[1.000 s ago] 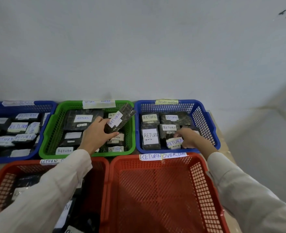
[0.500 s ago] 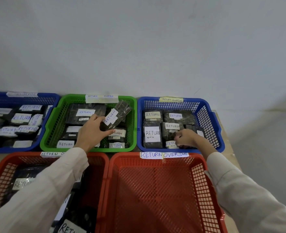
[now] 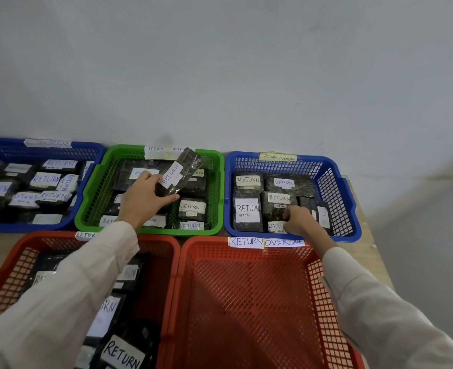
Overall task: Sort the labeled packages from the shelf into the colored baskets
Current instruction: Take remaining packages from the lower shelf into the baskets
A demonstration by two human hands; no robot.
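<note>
In the head view, the left hand (image 3: 142, 201) curls its fingers and thumb round the lower end of a dark RETURN package (image 3: 178, 171) held tilted above the green basket (image 3: 92, 193), while the right hand (image 3: 300, 221), fingers curled down, touches a labelled front package (image 3: 274, 226) in the blue basket (image 3: 334, 193) just right of the green basket, though I cannot tell whether it grips it.

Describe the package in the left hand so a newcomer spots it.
Find the green basket, middle of the back row. Over it the left hand grips a dark package. Unlike its flat neighbours, it is raised and tilted, RETURN label diagonal.
</note>
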